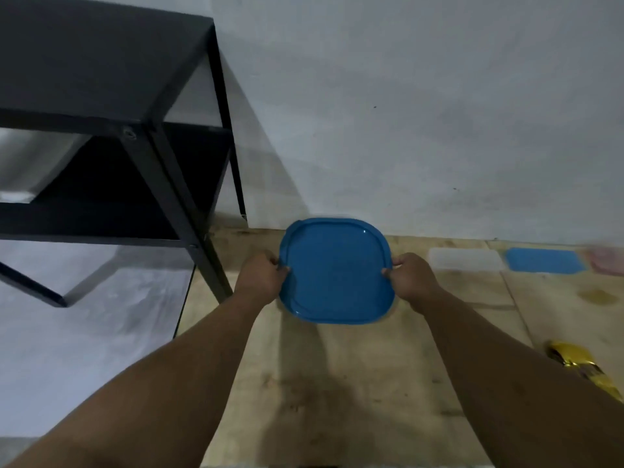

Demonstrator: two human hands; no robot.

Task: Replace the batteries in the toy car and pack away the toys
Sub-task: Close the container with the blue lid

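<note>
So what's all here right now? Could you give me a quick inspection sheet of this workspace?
Surface: worn wooden tabletop, stained.
Job's things: blue lid, held at its two side edges above the tabletop; whether a container sits under it cannot be told.
Clutter: clear lid, second blue lid, pink lid, gold shiny object, blurred.
Hands: left hand and right hand each grip the blue lid's edge.
Cables: nothing seen.
Surroundings: black metal shelf at left, white wall behind.

Glossy blue plastic lid (pixel 337 271), matt black metal shelf (pixel 101 62), rough worn wooden floor (pixel 337 383)
</note>
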